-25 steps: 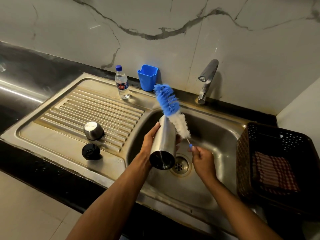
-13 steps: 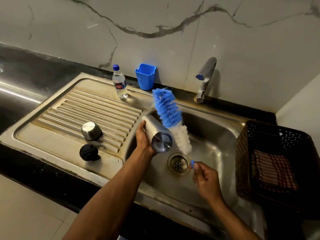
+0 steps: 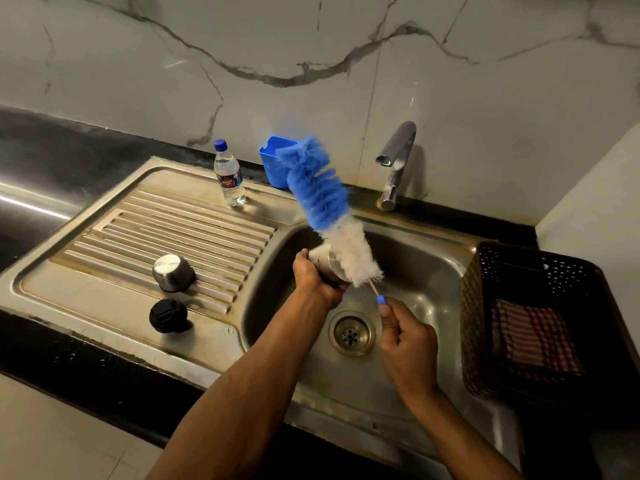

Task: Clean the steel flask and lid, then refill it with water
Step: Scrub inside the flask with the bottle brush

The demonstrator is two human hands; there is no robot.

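My left hand [image 3: 317, 278] grips the steel flask [image 3: 323, 259] over the sink basin [image 3: 426, 271]; the hand and the brush hide most of the flask. My right hand [image 3: 407, 337] pinches the thin handle of a bottle brush [image 3: 325, 206] with blue and white bristles. The brush slants up to the left, and its white part lies against the flask. On the drainboard [image 3: 138, 230] stand a steel cup-shaped lid [image 3: 173, 273] and a black stopper [image 3: 168, 315].
A tap [image 3: 396, 164] rises behind the basin, and the drain [image 3: 351, 334] sits below my hands. A small water bottle [image 3: 229, 178] and a blue holder [image 3: 275, 164] stand by the wall. A dark basket [image 3: 540, 323] with a checked cloth fills the right.
The flask has turned and dropped lower in my left hand, so that little of it shows. The brush has swung up and back, its blue tip now near the blue holder.
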